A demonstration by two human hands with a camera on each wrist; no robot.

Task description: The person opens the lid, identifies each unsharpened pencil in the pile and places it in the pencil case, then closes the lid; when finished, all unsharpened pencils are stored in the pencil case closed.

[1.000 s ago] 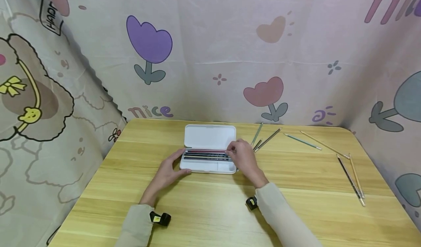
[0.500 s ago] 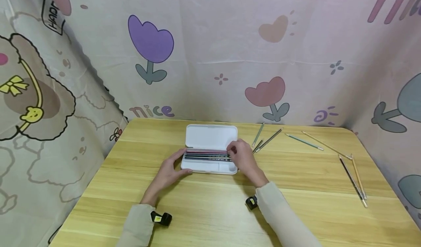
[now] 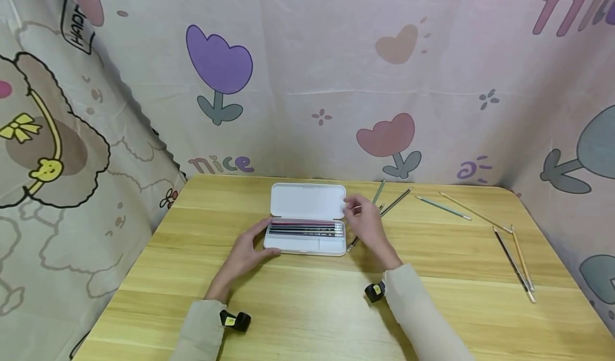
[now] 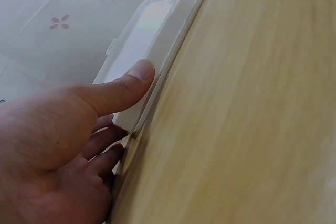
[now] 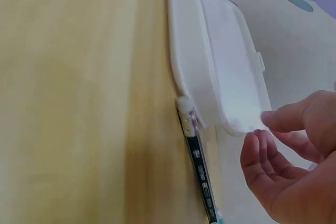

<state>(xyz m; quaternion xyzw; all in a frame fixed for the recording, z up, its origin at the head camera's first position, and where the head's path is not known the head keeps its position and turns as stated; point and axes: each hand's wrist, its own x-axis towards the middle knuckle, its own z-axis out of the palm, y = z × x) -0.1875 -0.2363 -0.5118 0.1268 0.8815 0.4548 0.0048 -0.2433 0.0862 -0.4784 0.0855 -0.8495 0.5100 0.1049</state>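
A white pencil case (image 3: 293, 246) lies with its lid (image 3: 307, 201) raised at the back. Several dark pencils and a reddish one (image 3: 305, 224) lie side by side inside it. My left hand (image 3: 247, 251) grips the case's left end, thumb (image 4: 139, 72) along the front wall and fingers behind the end. My right hand (image 3: 367, 222) is at the lid's right edge, fingers loosely bent, thumb tip right at the lid's corner in the right wrist view. A dark pencil (image 5: 202, 177) with a white end lies on the table beside the case's right end, partly under that hand.
More pencils lie right of the case: a green one (image 3: 379, 191) and a dark one (image 3: 397, 201) near the hand, a teal one (image 3: 443, 208), yellow ones (image 3: 473, 210) and a black one (image 3: 511, 262) farther right. A patterned cloth (image 3: 307, 83) hangs behind the wooden table (image 3: 307, 307).
My right hand has let go of the pencils in the case and moved up and right to the lid's edge, uncovering their right ends. The left hand stays in place.
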